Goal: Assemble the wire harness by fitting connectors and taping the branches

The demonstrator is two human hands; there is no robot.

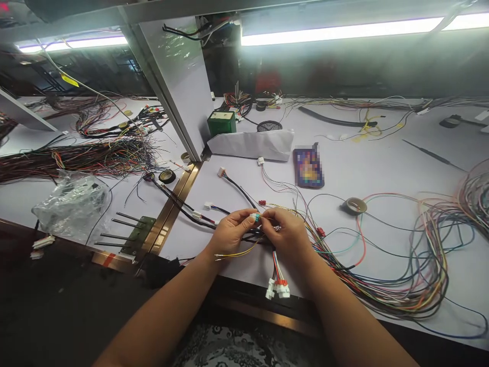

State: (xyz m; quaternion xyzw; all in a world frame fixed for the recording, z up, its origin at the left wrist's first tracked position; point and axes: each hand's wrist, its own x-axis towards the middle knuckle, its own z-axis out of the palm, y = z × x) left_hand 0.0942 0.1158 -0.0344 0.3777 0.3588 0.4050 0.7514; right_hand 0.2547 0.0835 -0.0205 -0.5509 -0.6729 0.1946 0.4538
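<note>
Left hand (pixel 229 232) and right hand (pixel 287 233) pinching one small connector (pixel 255 218) between closed fingertips, wires (pixel 401 285) trailing right, white plugs (pixel 278 289) dangling below

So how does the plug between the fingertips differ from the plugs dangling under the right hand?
The pinched plug is a single piece with a teal tint, held by the left hand and right hand. The dangling plugs are several, white with a red band, hanging free at the table edge. Both are small and wired.
</note>
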